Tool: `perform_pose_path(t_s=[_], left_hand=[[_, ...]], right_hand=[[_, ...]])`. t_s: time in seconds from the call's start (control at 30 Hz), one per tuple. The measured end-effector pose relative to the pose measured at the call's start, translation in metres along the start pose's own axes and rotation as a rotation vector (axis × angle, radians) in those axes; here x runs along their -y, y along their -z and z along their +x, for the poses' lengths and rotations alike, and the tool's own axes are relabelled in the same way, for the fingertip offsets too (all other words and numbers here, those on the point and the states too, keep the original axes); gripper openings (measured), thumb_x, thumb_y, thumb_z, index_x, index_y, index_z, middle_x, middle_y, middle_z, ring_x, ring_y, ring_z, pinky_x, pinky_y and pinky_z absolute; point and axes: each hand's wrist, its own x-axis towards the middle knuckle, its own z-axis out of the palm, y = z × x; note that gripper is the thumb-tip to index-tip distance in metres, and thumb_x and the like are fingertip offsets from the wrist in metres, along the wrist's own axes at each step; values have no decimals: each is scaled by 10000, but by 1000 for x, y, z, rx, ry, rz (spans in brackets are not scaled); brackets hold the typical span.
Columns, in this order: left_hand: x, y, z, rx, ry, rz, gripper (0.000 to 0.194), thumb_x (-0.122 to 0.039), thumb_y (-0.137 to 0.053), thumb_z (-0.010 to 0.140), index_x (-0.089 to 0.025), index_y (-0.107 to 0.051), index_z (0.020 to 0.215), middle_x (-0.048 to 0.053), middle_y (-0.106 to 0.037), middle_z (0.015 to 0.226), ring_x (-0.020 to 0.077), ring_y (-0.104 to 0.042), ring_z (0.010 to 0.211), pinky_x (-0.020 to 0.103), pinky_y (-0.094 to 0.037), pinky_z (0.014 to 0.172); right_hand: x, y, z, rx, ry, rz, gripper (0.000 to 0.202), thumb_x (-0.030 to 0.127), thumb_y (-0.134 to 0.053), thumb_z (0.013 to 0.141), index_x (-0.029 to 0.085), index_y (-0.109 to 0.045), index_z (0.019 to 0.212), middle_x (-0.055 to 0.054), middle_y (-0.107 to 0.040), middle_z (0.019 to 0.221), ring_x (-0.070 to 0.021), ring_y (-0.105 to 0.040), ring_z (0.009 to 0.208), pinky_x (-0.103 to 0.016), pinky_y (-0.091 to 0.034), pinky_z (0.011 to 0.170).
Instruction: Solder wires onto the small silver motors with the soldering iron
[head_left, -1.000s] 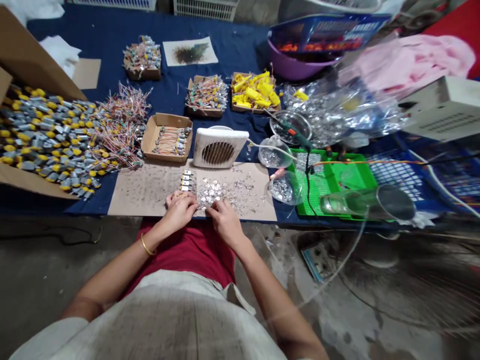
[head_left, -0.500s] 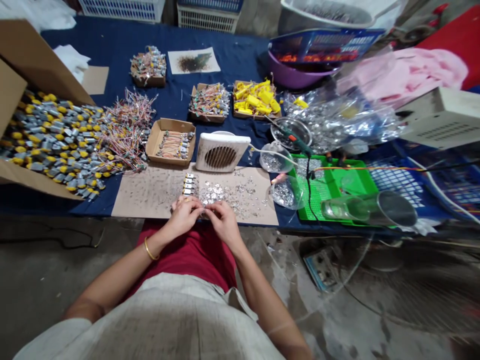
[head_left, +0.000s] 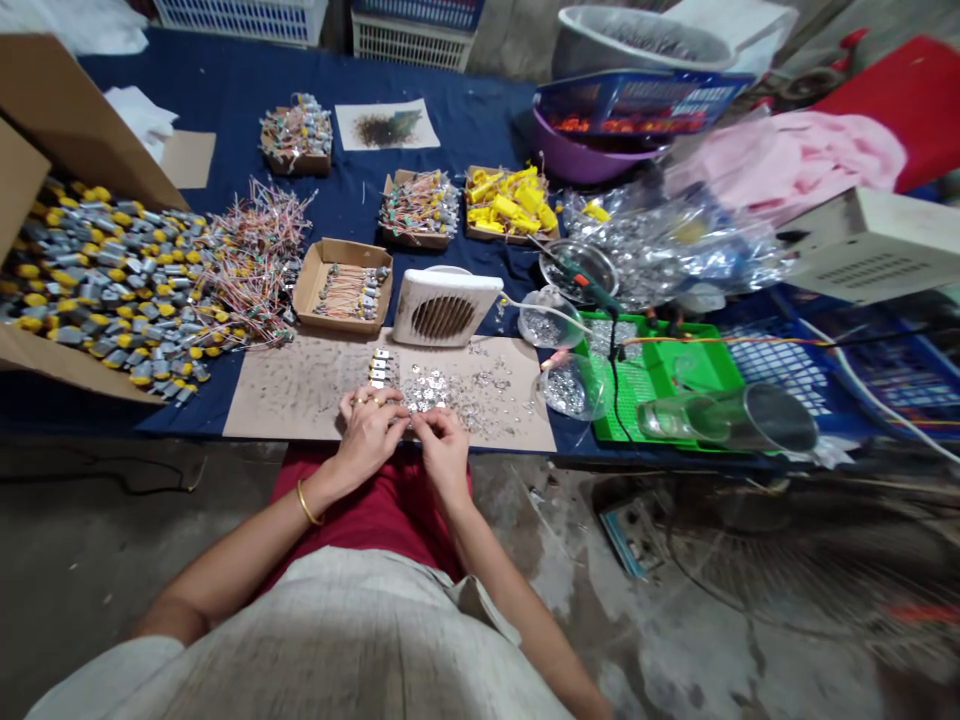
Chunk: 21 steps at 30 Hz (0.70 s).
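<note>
My left hand (head_left: 370, 425) and my right hand (head_left: 444, 447) meet at the front edge of a cardboard sheet (head_left: 277, 390). Both have their fingertips pinched close together, and whatever lies between them is too small to make out. Just beyond my left fingers is a short row of small motors (head_left: 382, 366) with white and dark parts. A scatter of small shiny metal pieces (head_left: 429, 386) lies beyond my right fingers and spreads to the right. Behind these stands a white square fan (head_left: 448, 308) with a round grille.
To the left, an open carton (head_left: 82, 365) spills yellow-and-grey motors (head_left: 112, 280) beside tangled wires (head_left: 259, 250). A small cardboard tray (head_left: 307, 290) holds wired parts. Yellow pieces (head_left: 514, 200) fill another box. On the right are clear tubs (head_left: 570, 388), a green basket (head_left: 652, 365) and a soldering iron (head_left: 589, 285).
Both hands stay pinched together at the sheet's edge, with my fingers shifting slightly. My right hand has turned a little, its wrist moving left. The camera view has shifted slightly.
</note>
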Motion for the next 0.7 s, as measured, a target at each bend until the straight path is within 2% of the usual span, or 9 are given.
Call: perform_pose_path(t_s=[0.1, 0.2, 0.37, 0.53, 0.7], left_hand=[[5, 0, 7, 75, -43, 36, 167, -239, -557, 910, -221, -716, 860, 63, -678, 1175, 276, -473, 1174, 502, -265, 1002], [9, -2, 20, 186, -111, 125, 182, -180, -533, 895, -182, -702, 825, 105, -668, 1117, 302, -467, 1169, 517, -270, 993], [5, -8, 38, 308, -175, 232, 161, -118, -549, 833, -150, -685, 753, 169, -641, 1045, 366, -453, 1157, 574, -254, 988], [-3, -7, 46, 335, -135, 272, 90, -172, -635, 806, -144, -676, 731, 173, -650, 981, 390, -445, 1163, 586, -235, 997], [1, 5, 41, 293, -106, 271, 91, -242, -664, 822, -164, -672, 776, 147, -650, 1020, 363, -447, 1168, 563, -234, 1005]], right_hand=[[-3, 14, 1, -28, 78, -151, 260, 436, -609, 841, 210, -729, 797, -66, -617, 949, -233, -542, 979, -391, -399, 922], [-10, 37, 3, -54, 209, -354, 248, 373, -554, 904, 202, -732, 877, -93, -631, 983, -248, -531, 992, -431, -369, 938], [-20, 62, 2, 38, 357, -572, 203, 274, -546, 923, 202, -735, 914, -110, -635, 981, -262, -506, 954, -446, -360, 888], [-17, 63, 8, 146, 452, -674, 199, 250, -548, 930, 216, -745, 929, -102, -627, 964, -263, -450, 925, -419, -360, 831], [1, 46, 34, 333, 539, -764, 193, 240, -564, 927, 217, -741, 853, -102, -592, 937, -259, -403, 904, -387, -344, 785]])
